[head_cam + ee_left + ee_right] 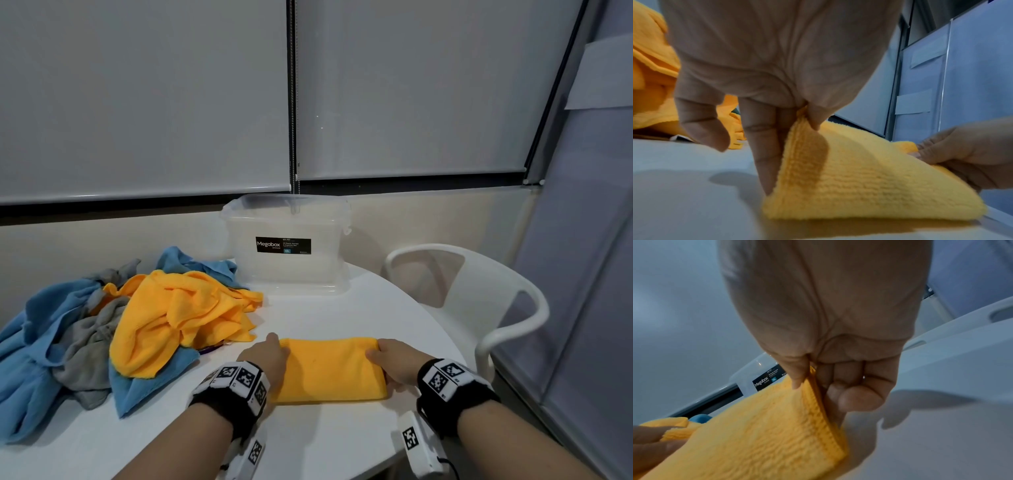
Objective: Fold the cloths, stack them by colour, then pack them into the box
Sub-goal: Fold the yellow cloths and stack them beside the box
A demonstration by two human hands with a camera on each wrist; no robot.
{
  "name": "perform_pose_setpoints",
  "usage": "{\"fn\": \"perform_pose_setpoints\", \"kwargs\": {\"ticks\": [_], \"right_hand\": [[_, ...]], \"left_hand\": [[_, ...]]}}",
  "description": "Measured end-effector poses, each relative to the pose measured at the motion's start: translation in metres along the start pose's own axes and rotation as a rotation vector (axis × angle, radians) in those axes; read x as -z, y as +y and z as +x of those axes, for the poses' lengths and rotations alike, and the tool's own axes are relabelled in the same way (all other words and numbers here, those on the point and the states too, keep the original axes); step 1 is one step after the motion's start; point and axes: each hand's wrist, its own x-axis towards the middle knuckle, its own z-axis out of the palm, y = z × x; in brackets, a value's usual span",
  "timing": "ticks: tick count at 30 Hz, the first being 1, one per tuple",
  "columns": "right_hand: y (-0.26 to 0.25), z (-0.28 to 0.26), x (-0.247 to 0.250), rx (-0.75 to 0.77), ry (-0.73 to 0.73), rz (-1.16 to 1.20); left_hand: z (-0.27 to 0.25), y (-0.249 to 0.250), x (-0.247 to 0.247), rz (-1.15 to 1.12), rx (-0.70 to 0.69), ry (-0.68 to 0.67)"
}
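A folded orange cloth (329,368) lies on the white table (359,308) in front of me. My left hand (270,356) pinches its left edge between thumb and fingers (764,146), the cloth (859,175) lifted there. My right hand (390,359) pinches the right edge of the cloth (760,434) the same way, with the fingers (857,395) curled under. A clear plastic box (287,246) with a black label stands open at the back of the table. A loose pile of orange (171,315), blue (30,359) and grey (89,346) cloths lies at the left.
A white plastic chair (479,294) stands beyond the table's right edge. Window blinds and a wall run close behind the box. Bare tabletop shows between the folded cloth and the box, and near me.
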Motion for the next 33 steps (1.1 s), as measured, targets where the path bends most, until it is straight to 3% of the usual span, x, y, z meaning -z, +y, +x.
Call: {"fn": "perform_pose_setpoints", "kwargs": {"ticks": [11,19,26,33], "right_hand": [[-0.004,0.027,-0.008,-0.157,0.077,0.009],[-0.011,0.029,-0.006,-0.200,0.052,-0.250],[-0.020,0.025,-0.008,-0.236,0.085,-0.347],[-0.022,0.018,-0.004,-0.225,0.050,-0.435]], "left_hand": [[0.024,0.002,-0.004,0.005,0.061,-0.038],[0.032,0.001,-0.013,0.060,0.061,-0.063],[0.031,-0.007,-0.015,0.065,-0.052,-0.044],[0.020,-0.008,-0.008,0.079,-0.105,-0.127]]}}
